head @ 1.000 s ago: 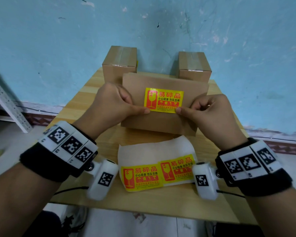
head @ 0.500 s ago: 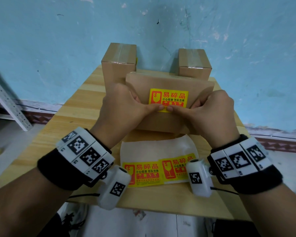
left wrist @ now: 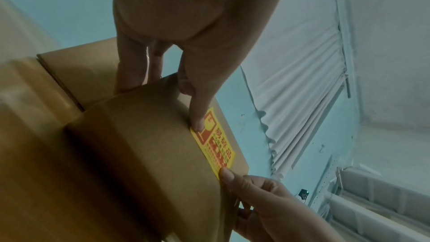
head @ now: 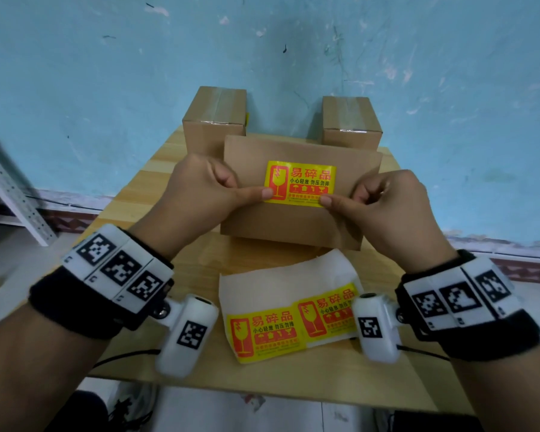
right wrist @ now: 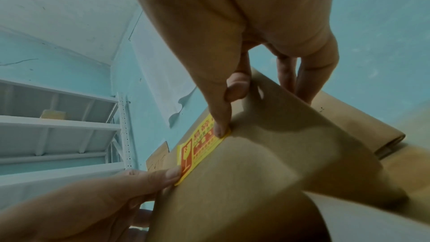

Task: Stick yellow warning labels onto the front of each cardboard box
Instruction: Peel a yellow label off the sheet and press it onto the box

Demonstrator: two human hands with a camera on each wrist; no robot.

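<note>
The box [head: 296, 226] in front is the biggest thing on the wooden surface [head: 138, 207], tipped so its broad brown face looks up at the person, its lower edge near the surface; whether it rests there I can't tell. Behind it, against the blue wall [head: 106, 73], stand two smaller taped boxes, the left box [head: 214, 116] and the right box [head: 351, 120], well apart from each other. Nearer the person lies a curled white backing sheet [head: 281, 282] carrying two more yellow stickers [head: 293, 325]. On the front box's face sits the label [head: 300, 183], yellow with red print, level and a little above the middle. The left hand [head: 200, 188] grips the box's left side, fingers curled behind it and the thumb stretched flat onto the label's lower left corner. The right hand [head: 387, 207] does the same on the right side, thumb pressing the lower right corner, the other fingers wrapped round the box's edge. Both wrists wear black bands with white marker blocks. A white metal shelf [right wrist: 58, 126] stands off to the left by the wall.
</note>
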